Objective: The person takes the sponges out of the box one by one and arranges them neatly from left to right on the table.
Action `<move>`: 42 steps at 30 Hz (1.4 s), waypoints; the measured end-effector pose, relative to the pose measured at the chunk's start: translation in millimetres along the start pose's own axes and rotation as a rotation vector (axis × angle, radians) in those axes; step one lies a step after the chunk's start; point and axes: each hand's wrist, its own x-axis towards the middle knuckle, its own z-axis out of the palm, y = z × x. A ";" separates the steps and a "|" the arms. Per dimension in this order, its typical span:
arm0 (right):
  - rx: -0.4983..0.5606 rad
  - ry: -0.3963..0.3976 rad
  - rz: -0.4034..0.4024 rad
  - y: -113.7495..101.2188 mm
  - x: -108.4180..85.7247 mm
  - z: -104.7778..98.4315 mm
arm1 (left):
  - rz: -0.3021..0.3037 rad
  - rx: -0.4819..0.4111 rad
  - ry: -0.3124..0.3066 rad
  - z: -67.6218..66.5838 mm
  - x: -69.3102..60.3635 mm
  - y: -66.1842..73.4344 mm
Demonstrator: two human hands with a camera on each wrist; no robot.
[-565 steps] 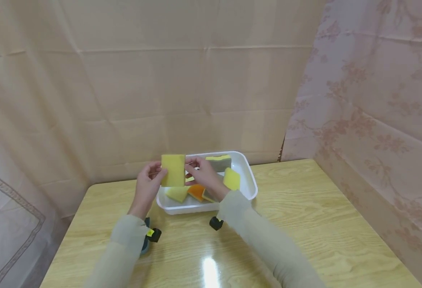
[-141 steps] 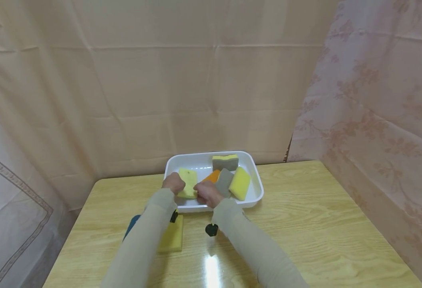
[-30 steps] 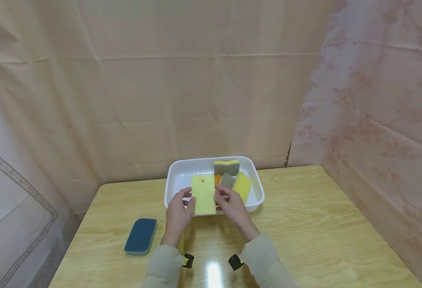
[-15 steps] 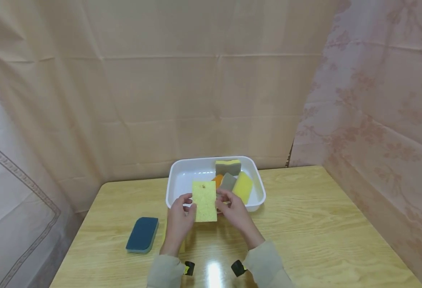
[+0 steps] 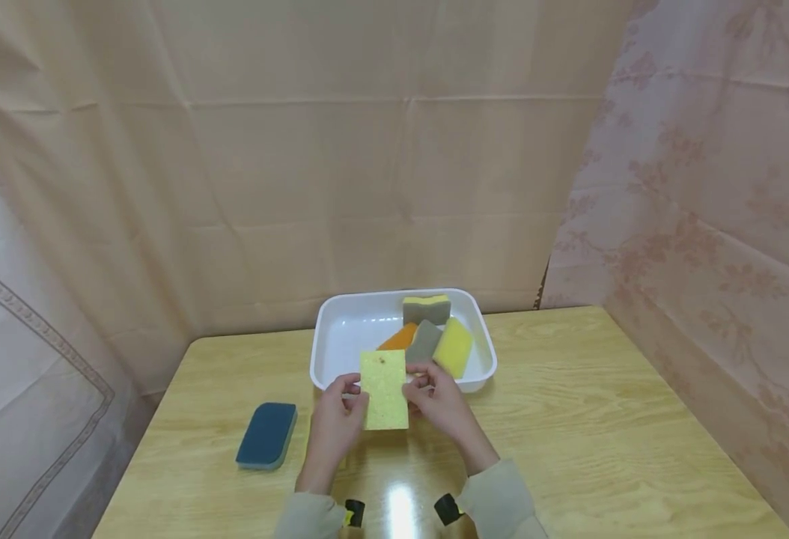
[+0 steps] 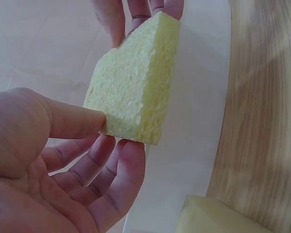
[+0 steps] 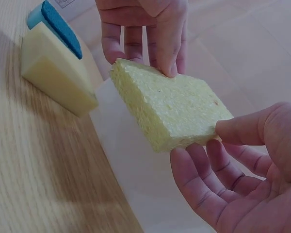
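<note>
Pinched at opposite edges between thumb and fingers, a pale yellow sponge (image 5: 384,393) is held raised by the left hand (image 5: 335,415) at its 9 o'clock side and the right hand (image 5: 443,400) at its 3 o'clock side. One small dark mark (image 5: 382,361) shows near its 12 o'clock edge.

Step in hand, as I judge it: holding the piece up for examination. Next move calls for even pressure and both hands travelling together, lest soft foam fold.

At 12 o'clock, a white tray (image 5: 347,344) contains an orange sponge (image 5: 399,339), a grey sponge (image 5: 424,342), a bright yellow sponge (image 5: 454,348) and a grey-and-yellow sponge (image 5: 426,311).

Toward 8 o'clock, a dark blue scouring sponge (image 5: 266,436) lies flat; near it sits a thick yellow block (image 7: 58,73), mostly hidden from above.

Surface: wood-grain table (image 5: 570,389), glare at 6 o'clock. Room: beige curtain (image 5: 300,187) at 12, floral cloth (image 5: 704,187) at 2, white cloth (image 5: 31,337) at 9.
</note>
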 end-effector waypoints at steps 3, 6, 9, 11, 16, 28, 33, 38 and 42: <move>0.003 -0.011 0.002 -0.2 -2.9 0.1 | -0.004 -0.006 -0.011 -0.4 -3.1 -1.7; 0.014 -0.027 0.015 1.8 -5.2 0.7 | 0.000 -0.005 -0.011 0.1 -6.8 -4.9; 0.013 -0.047 0.023 5.2 -6.9 1.5 | -0.015 0.002 -0.003 1.6 -9.7 -8.1; 0.007 -0.058 0.030 8.5 -7.3 2.3 | -0.041 0.001 -0.001 2.8 -11.8 -9.8; -0.010 -0.079 0.038 15.3 -9.9 4.8 | -0.110 0.005 0.000 5.4 -17.0 -12.3; 0.011 -0.082 0.078 25.5 -21.4 12.5 | -0.191 0.041 0.001 9.3 -27.1 -23.1; 0.024 -0.088 0.099 28.9 -23.2 13.2 | -0.173 0.063 -0.006 9.3 -31.2 -22.9; 0.017 -0.091 0.096 30.3 -27.0 14.0 | -0.120 0.102 0.007 9.2 -36.8 -23.9; 0.009 -0.087 0.104 30.9 -31.5 15.2 | -0.095 0.139 0.012 10.5 -40.5 -25.3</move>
